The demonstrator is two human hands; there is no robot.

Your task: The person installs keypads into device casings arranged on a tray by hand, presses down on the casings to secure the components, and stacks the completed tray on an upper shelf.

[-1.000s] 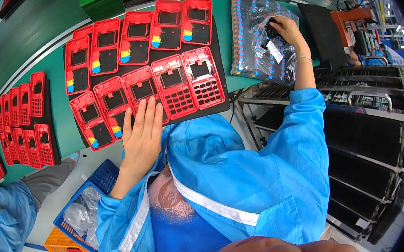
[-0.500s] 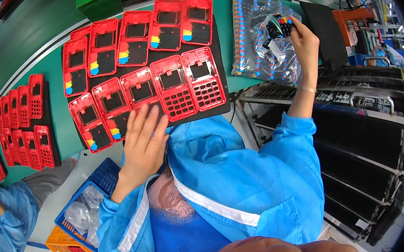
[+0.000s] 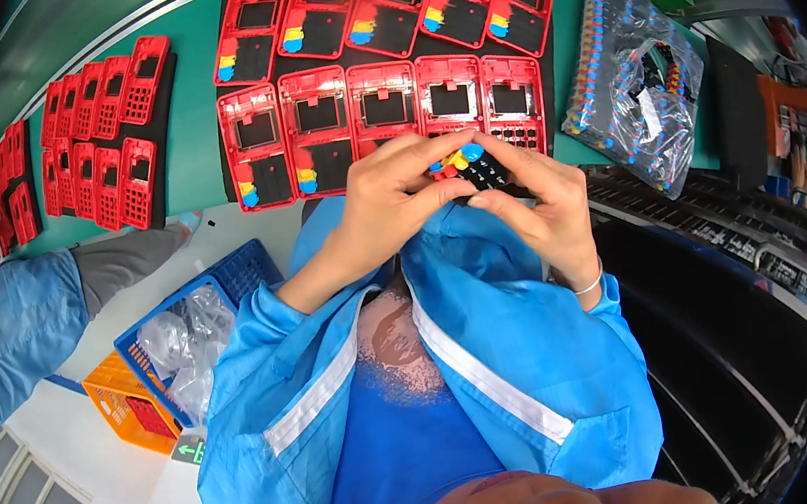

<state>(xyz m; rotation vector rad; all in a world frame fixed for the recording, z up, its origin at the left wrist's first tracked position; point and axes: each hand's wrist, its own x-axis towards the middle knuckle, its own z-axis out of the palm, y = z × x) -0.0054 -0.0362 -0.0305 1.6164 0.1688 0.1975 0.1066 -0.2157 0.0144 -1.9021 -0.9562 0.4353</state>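
Observation:
A black rubber keypad (image 3: 488, 174) with blue, yellow and red keys is held in front of me, above the near row of housings. My left hand (image 3: 392, 198) pinches its coloured end, while my right hand (image 3: 540, 200) grips its other side between thumb and fingers. Behind the hands, red plastic housings (image 3: 312, 81) with rectangular windows lie in two rows on a black mat (image 3: 551, 83). Black keypads with blue and yellow keys sit in several of them, including the far row. My hands partly hide the near row's middle and right housings.
At the right lies a clear plastic bag (image 3: 681, 132) of keypads on the green table (image 3: 190, 127). More red housings (image 3: 107, 97) stand to the left, near a co-worker in blue (image 3: 16, 340). Below are a blue crate (image 3: 246, 269) holding plastic bags and an orange crate (image 3: 111, 394).
My right hand has come from the plastic bag to the front of me with a keypad. My left hand has left the housings and now holds the keypad too. The view has shifted.

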